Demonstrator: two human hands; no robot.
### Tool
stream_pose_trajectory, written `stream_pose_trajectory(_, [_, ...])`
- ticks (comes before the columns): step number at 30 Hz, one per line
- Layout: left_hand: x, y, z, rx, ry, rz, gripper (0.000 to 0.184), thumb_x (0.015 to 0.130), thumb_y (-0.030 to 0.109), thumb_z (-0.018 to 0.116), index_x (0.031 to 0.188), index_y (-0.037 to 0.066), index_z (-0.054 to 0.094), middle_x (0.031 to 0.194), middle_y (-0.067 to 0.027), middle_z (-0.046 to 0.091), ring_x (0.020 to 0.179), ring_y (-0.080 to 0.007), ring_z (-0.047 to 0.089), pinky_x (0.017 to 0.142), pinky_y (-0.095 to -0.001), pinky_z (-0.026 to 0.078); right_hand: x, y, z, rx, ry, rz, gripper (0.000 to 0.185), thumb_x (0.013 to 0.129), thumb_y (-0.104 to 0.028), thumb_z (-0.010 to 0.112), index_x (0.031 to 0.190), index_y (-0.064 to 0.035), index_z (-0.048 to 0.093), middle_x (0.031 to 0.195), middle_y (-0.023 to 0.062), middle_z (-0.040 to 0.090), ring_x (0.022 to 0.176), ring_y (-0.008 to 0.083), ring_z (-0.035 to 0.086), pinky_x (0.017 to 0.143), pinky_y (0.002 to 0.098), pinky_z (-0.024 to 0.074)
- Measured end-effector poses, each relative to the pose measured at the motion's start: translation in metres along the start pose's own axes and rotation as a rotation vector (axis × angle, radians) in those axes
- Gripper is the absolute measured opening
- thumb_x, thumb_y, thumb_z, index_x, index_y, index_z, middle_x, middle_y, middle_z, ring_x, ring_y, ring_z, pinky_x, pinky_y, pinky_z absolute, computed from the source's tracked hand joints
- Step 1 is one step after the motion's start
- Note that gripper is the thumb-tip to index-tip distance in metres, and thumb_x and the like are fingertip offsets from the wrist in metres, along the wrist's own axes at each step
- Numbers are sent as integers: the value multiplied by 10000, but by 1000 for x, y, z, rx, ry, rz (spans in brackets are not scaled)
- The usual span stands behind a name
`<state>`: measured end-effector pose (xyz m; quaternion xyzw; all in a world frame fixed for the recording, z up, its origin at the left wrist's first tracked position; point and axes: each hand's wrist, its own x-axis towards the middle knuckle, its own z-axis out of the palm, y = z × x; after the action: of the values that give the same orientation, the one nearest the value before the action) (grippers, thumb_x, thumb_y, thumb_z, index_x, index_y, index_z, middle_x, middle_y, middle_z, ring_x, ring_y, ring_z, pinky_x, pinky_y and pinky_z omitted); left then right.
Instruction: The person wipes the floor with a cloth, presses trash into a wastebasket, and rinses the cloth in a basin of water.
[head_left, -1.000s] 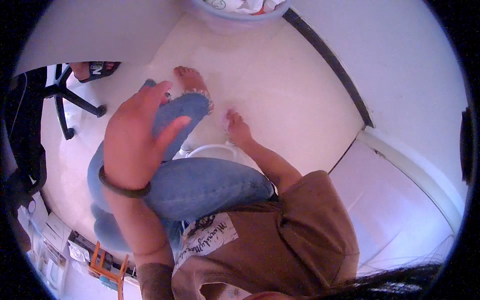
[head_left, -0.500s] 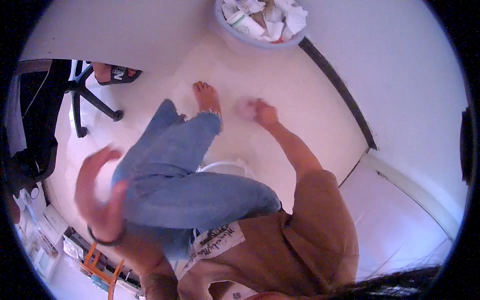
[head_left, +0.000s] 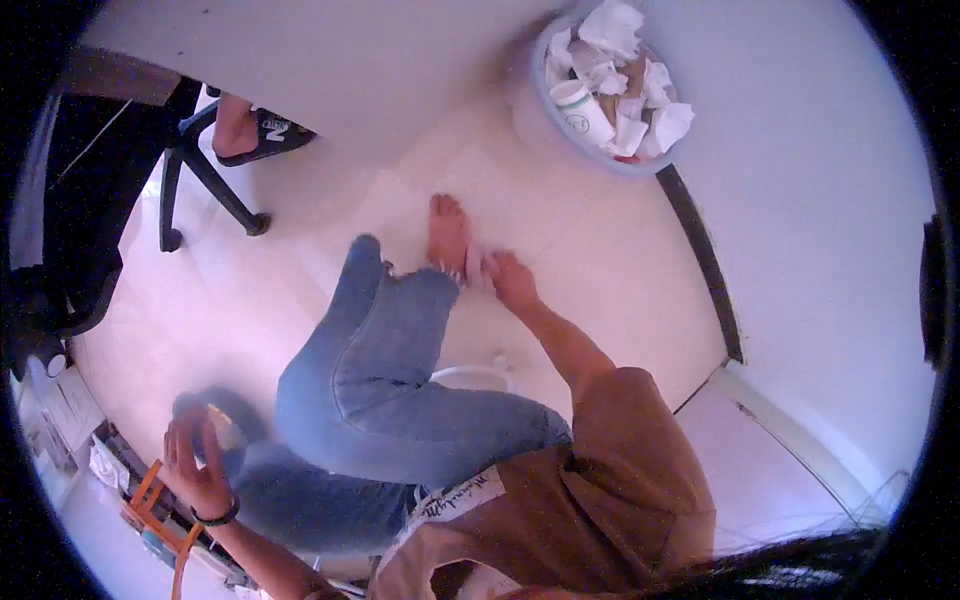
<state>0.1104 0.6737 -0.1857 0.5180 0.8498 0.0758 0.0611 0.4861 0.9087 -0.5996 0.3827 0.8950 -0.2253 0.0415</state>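
Observation:
My right hand point(head_left: 512, 284) is closed on a crumpled whitish wipe or cloth point(head_left: 477, 268), low by the floor beside my bare foot point(head_left: 448, 235). Whether the wipe is paper or fabric, I cannot tell. Off to the left, my left hand point(head_left: 197, 468) is raised with its fingers apart and nothing visible in it; a dark band circles the wrist. Just past its fingers is a blurred blue-grey shape point(head_left: 213, 405) that I cannot make out. My bent legs in blue jeans point(head_left: 400, 410) lie between the two hands.
A bin point(head_left: 530, 115) full of crumpled tissues and a paper cup point(head_left: 582, 112) stands by the wall. At left are a chair base point(head_left: 205, 185) and another person's foot in a dark slipper point(head_left: 265, 138). A white curved rim point(head_left: 475, 378) shows beneath my thigh.
My right hand has moved with the wipe toward my bare foot. My left hand has moved slightly down and its fingers look straighter. The whole view has shifted, moving the bin rightward and down.

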Motion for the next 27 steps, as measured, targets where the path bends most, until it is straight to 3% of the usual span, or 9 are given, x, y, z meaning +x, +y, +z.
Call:
stream_pose_trajectory(4, [-23,-31,10,85,14,18,166,883,71,558,1008,-13,625,990,-165,656,918,-349,611,817,-421,480,-27,26,-34,88,-31,-30,449,712,-103,685,1146,-160,581,1163,79,555,1063,290,555,774,399,529])
stream_pose_trajectory(6, [-29,-49,19,33,31,41,162,878,62,563,1007,-14,625,985,-164,659,920,-342,614,825,-416,480,-4,53,-27,117,163,164,487,677,-115,724,1139,-136,570,1166,76,544,1019,295,571,761,397,526])
stream_pose_trajectory(9, [-31,-65,43,-134,-8,-87,163,868,42,575,1011,-17,625,984,-155,663,923,-330,620,849,-414,475,40,36,-79,40,248,201,492,668,-125,739,1127,-116,561,1146,85,539,990,298,582,748,401,522])
stream_pose_trajectory(12, [-23,-51,40,-185,37,-110,167,862,35,585,1014,-22,625,976,-145,666,919,-317,624,872,-411,466,49,27,-68,91,48,187,613,685,-179,749,1255,-216,529,1232,89,540,1150,298,521,846,404,519])
stream_pose_trajectory(16, [-37,-70,40,-88,-30,-164,229,864,53,590,1079,-23,601,983,-143,662,918,-336,611,914,-419,449,-8,27,-20,-14,39,285,545,669,-156,733,1167,-117,515,1103,86,545,1005,306,566,753,443,509])
stream_pose_trajectory(20, [-44,-51,25,-200,-46,-168,250,859,63,592,1094,-21,596,1007,-145,654,925,-353,597,898,-414,453,-89,10,2,-137,-292,71,495,693,-210,725,1158,-174,559,1165,95,556,1062,293,557,737,439,519])
stream_pose_trajectory(23, [-56,-54,19,-265,-42,-146,299,830,69,621,1115,-16,599,1017,-165,646,906,-348,596,843,-409,468,-98,2,-13,7,-609,225,488,696,-242,731,1157,-203,576,1182,103,572,1045,277,584,748,437,521])
stream_pose_trajectory(26, [-72,-48,10,-381,87,-170,317,811,77,644,1115,-1,607,987,-162,646,909,-324,608,833,-402,472,-87,26,10,223,-701,572,446,717,-281,739,1129,-193,591,1083,83,633,950,266,633,738,424,521])
stream_pose_trajectory(27, [-80,-49,8,-271,78,-169,319,804,84,653,1111,9,612,977,-151,650,905,-312,616,827,-390,475,-81,54,29,276,-687,377,394,774,-318,688,1112,-133,606,1035,114,649,978,251,624,810,424,502])
